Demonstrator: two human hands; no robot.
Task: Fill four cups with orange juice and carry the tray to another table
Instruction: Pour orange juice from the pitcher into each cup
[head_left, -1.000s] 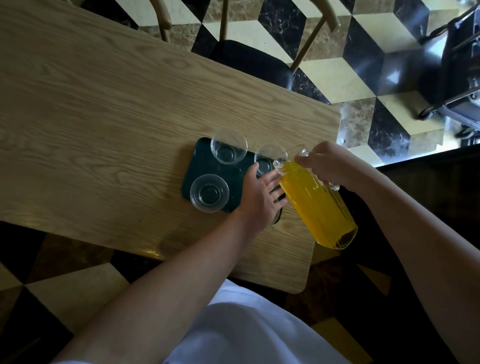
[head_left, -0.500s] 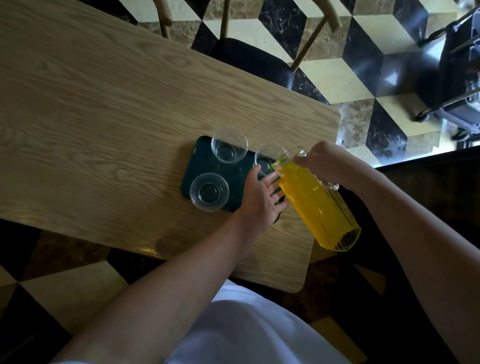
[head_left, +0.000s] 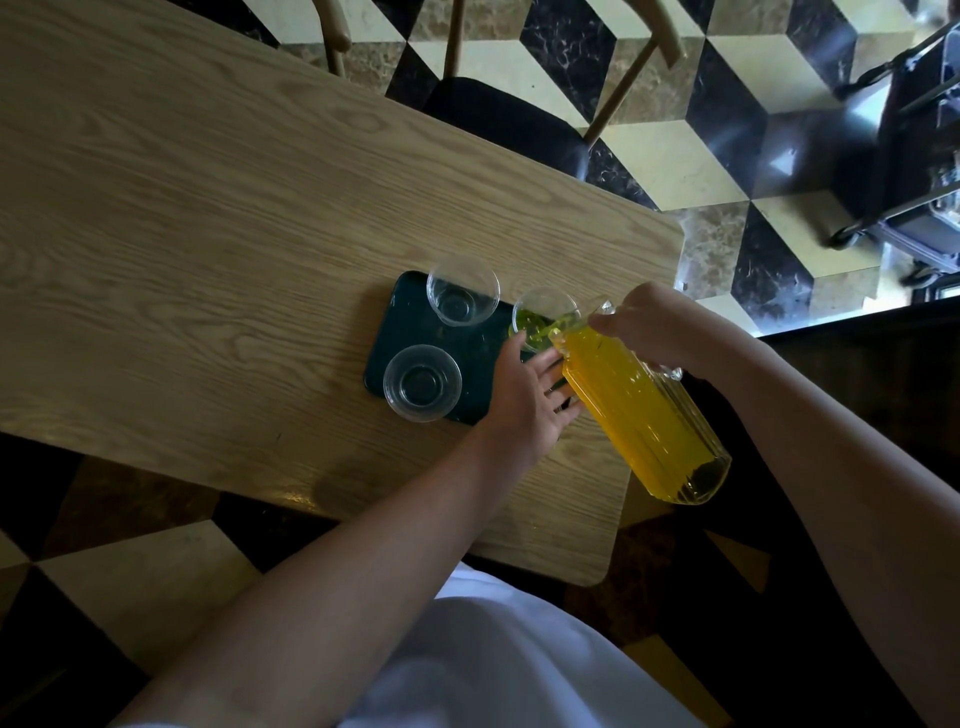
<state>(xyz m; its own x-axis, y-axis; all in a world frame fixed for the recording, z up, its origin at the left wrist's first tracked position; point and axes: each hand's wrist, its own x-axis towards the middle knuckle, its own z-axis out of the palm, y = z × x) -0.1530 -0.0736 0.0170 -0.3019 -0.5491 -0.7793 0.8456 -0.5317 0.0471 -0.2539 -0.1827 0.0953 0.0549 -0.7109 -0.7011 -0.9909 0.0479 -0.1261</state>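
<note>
A dark green tray (head_left: 415, 325) lies near the right end of the wooden table (head_left: 208, 208). Three clear plastic cups show on it: an empty one at the far left (head_left: 462, 297), an empty one at the near left (head_left: 422, 383), and a far right cup (head_left: 543, 317) with orange juice streaming into it. My right hand (head_left: 649, 325) grips the handle of a ribbed glass pitcher (head_left: 641, 421) of orange juice, tilted with its spout over that cup. My left hand (head_left: 530, 402) rests flat on the tray's right part, fingers spread, hiding what lies under it.
A wooden chair with a dark seat (head_left: 504, 127) stands at the table's far side. The floor has a black, cream and brown cube pattern. A dark wheeled cart (head_left: 904, 156) stands at the upper right. The table's right edge is close to the tray.
The pitcher has tipped further and juice now flows into the far right cup, which was empty before. My left hand stays on the tray.
</note>
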